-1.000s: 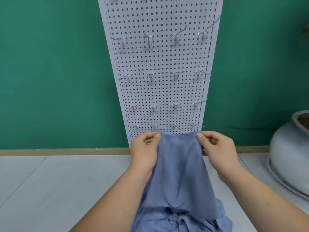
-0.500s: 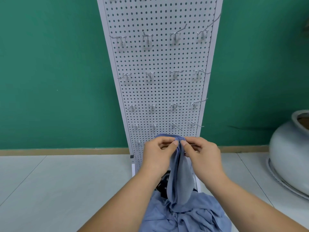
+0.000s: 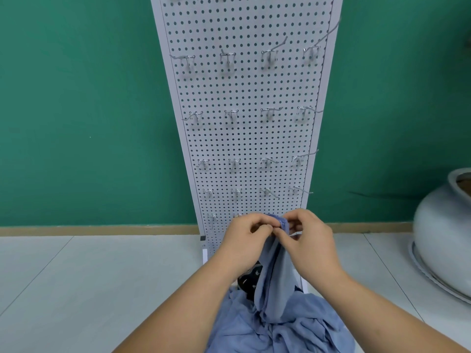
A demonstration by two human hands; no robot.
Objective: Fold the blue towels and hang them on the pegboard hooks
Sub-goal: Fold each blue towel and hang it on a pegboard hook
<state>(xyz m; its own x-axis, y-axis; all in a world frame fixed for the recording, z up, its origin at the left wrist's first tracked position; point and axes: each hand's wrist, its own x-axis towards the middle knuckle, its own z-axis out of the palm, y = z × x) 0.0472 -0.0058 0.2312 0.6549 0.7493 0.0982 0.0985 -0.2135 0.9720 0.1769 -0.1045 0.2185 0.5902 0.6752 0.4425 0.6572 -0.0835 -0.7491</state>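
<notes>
The left hand (image 3: pixel 244 240) and the right hand (image 3: pixel 308 240) were close together. Each had a tight grip, pinching the top edge of a blue towel (image 3: pixel 275 281). It hung down, folded narrow, onto a heap of blue cloth (image 3: pixel 280 332), low in front of the white pegboard (image 3: pixel 244 138) with its metal hooks (image 3: pixel 232 115).

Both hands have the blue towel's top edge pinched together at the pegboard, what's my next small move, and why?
Probably lift it onto the bare hook just above. Your left hand and right hand pinch the blue towel at its top corners, brought together, so it hangs doubled, and nothing hangs on that hook.
</notes>
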